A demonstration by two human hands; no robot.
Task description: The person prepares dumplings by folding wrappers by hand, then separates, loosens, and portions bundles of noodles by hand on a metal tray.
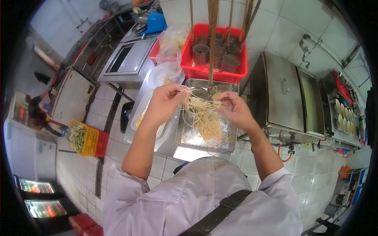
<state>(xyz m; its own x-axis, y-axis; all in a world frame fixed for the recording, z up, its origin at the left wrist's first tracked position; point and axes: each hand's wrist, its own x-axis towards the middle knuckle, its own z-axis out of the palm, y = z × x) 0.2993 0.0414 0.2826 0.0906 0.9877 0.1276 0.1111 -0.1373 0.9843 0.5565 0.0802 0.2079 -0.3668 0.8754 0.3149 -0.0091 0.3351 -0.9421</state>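
Thin pale noodles (199, 112) hang between my two hands, over a metal tray (184, 146). My left hand (167, 101) pinches strands at their left end, and my right hand (236, 109) grips them at the right. Below, a loose heap of noodles (210, 129) lies in the tray, with white powder on the metal around it. At the tray's far end rests a mesh noodle strainer (200, 93), partly hidden behind the held strands. A second strainer (220, 89) with noodles in it sits beside it.
Behind the tray stands a red crate (232, 78) holding several long-handled strainers. A lidded steel cooker (285, 94) is at the right. Plastic bags (173, 39) and a white container (136, 129) lie left. Farther left, a person (37, 106) is near a yellow basket (84, 139).
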